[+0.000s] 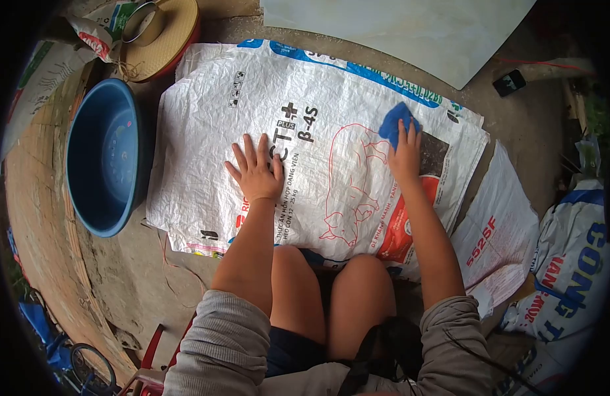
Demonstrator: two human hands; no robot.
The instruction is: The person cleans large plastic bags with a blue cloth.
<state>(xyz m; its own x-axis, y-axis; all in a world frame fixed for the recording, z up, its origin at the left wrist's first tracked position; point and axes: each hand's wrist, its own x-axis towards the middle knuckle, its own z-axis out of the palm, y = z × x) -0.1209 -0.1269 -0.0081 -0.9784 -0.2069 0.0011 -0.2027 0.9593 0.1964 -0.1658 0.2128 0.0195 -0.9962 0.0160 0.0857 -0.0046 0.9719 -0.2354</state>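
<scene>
A white woven feed sack (199,132), printed with a red pig outline and black lettering, lies spread out flat in front of my knees. My left hand (257,173) rests palm down on the sack's middle, fingers spread, over part of the big black letters. Toward the sack's far right, my right hand (405,157) holds a blue cloth (391,123) against the surface, beside the pig's hind end. Its fingers lie over the cloth, and the palm side is hidden.
To the left stands a blue plastic basin (113,158). Behind it are a round yellow lid (169,39) and a roll of tape (144,25). A pale board (397,33) lies at the back, near a black phone (509,83). More sacks (500,224) lie on the right.
</scene>
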